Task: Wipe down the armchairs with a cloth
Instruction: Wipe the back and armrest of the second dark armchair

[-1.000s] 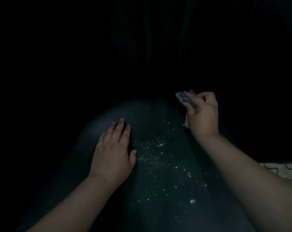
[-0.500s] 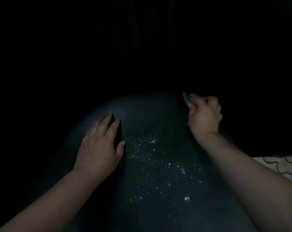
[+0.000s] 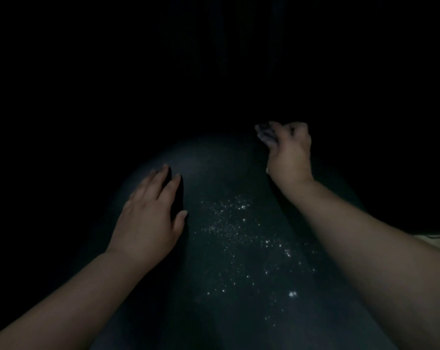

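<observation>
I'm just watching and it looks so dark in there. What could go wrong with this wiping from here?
The white specks lie between the hands, while the cloth in the right hand sits at the chair's far edge, so a stroke may miss them. The dimness could hide missed patches. The left hand, flat on the armchair, may smear specks beside it.

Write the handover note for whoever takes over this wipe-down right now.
Left hand: open, fingers straight, resting flat on the dark armchair surface.
Right hand: grips a bunched cloth at the far right edge of that surface.
White specks lie scattered on the surface between the two arms, not wiped off.
Left to do: wipe the specks away, then the rest of the chair. The scene is very dark; anything beyond the lit patch cannot be made out.
</observation>
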Demonstrator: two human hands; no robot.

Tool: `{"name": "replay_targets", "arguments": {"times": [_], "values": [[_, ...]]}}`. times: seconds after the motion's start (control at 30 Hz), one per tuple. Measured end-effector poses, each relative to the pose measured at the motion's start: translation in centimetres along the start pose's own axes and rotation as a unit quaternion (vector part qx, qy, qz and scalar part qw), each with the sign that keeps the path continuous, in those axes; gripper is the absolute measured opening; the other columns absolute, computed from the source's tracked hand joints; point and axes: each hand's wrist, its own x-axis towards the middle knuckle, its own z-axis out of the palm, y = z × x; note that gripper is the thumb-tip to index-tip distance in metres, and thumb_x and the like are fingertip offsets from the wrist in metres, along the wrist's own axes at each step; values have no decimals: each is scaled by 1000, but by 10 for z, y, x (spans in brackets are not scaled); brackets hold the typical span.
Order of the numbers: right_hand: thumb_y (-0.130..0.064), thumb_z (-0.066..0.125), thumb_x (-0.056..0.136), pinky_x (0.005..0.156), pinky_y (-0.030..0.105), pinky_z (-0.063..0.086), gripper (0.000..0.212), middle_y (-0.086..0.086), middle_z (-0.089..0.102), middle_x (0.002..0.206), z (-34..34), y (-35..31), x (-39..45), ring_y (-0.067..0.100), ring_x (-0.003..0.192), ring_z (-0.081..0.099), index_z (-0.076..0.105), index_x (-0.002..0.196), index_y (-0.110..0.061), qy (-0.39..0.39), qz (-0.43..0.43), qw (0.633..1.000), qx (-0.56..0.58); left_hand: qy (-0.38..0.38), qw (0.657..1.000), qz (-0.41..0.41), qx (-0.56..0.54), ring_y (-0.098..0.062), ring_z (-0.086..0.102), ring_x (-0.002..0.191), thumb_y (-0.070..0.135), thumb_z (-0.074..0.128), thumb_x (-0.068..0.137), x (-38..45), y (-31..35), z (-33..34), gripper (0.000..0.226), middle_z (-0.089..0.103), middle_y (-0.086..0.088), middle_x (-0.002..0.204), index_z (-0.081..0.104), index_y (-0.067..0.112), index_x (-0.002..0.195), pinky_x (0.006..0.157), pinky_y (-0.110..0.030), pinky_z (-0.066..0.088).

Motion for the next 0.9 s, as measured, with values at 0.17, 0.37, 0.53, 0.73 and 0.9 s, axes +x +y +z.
{"name": "replay_targets", "arguments": {"times": [0.17,0.37,0.53,0.73,0.9], "values": [[-31,37,89,90,39,44,38,0,46,114,15,-17,-70,23,104,46,59,119,-37,-130,-177,976,4,-6,1000,-6,-3,-19,6,147,44,52,91,-5,-3,2,71,9,-1,161,21,22,152,116,-38,16],[-12,47,91,83,24,42,42,8,45,116,-3,-27,-73,20,99,48,54,130,-24,-164,-172,966,98,1,1000,-17,-14,-19,6,147,42,52,92,-18,-4,3,70,8,-1,161,22,22,152,117,-37,15],[2,52,90,89,15,44,63,7,40,126,14,-55,-4,9,111,43,35,145,-21,-113,-129,979,114,17,1000,-24,-7,-20,8,147,41,51,93,-24,-7,8,67,12,-3,160,24,21,151,113,-35,13],[11,58,79,92,43,44,52,7,59,119,4,-46,-91,26,109,51,64,123,-17,-242,-271,930,63,9,1000,-19,-22,-18,1,148,40,50,94,-37,3,15,68,5,-1,161,20,23,152,117,-33,7],[11,57,83,90,14,44,55,2,48,118,-14,-48,-86,6,108,46,54,133,-14,-279,-220,919,169,8,1000,-17,-21,-17,-1,148,40,49,94,-46,4,15,67,3,-1,161,20,23,152,115,-29,2]]}}
